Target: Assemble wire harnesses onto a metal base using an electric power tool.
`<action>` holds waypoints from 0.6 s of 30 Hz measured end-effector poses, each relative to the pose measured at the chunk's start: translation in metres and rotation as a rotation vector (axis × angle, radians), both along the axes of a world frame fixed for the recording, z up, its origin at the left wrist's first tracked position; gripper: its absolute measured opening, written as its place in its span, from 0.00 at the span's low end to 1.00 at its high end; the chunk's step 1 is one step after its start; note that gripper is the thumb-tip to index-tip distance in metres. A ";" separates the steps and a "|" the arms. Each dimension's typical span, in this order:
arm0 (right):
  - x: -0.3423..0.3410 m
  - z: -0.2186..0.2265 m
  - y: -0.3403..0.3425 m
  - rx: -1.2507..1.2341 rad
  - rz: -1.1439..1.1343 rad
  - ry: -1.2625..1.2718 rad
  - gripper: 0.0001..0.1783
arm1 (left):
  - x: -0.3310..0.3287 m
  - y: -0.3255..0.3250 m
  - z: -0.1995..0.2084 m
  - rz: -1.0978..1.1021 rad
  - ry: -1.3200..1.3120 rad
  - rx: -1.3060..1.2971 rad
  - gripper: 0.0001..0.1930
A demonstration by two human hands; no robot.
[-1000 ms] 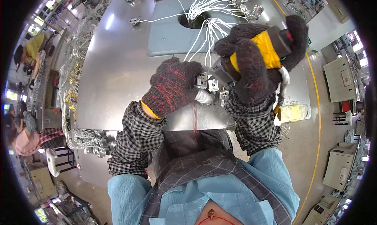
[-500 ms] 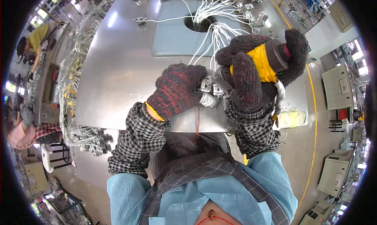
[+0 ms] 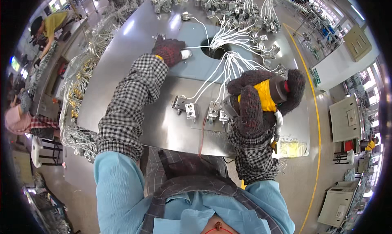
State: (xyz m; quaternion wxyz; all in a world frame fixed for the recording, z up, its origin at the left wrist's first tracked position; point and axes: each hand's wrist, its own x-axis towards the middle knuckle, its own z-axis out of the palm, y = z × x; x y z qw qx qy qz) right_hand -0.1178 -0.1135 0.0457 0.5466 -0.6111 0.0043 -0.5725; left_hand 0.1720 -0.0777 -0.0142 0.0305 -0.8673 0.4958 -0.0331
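Observation:
My left hand (image 3: 168, 51), in a dark knitted glove with a white-tipped thumb, reaches to the far left of the metal table. It covers the end of a white cable (image 3: 196, 47), where a small metal connector partly shows; the fingers are mostly hidden, so I cannot tell their grip. My right hand (image 3: 250, 111), gloved alike, is wrapped around a dark power tool with yellow tape (image 3: 265, 96) about its body. Between my arms, near the front edge, several metal connectors (image 3: 191, 110) lie on white cables. Thin reddish wires (image 3: 202, 137) hang over the edge beside them.
White cables (image 3: 232, 36) fan out of a round hole (image 3: 215, 50) in the grey plate (image 3: 192, 68). More connector bundles (image 3: 245, 9) lie along the far edge. Cable harnesses (image 3: 77, 91) hang at the left. A person (image 3: 51, 26) works at a bench farther left.
My left hand has moved from the near connectors out to the far left, over the lone connector, uncovering the near ones. My right hand still holds the power tool. The view has shifted.

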 end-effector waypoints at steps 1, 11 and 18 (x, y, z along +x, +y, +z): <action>0.000 0.000 0.001 0.016 -0.003 0.022 0.17 | -0.007 0.007 0.007 0.000 -0.001 0.002 0.27; 0.000 -0.006 -0.009 0.013 -0.057 0.010 0.40 | -0.159 0.108 0.016 -0.424 0.198 -0.482 0.31; 0.005 -0.010 -0.017 -0.107 0.082 -0.016 0.38 | -0.158 0.109 0.013 -0.370 0.426 -0.604 0.32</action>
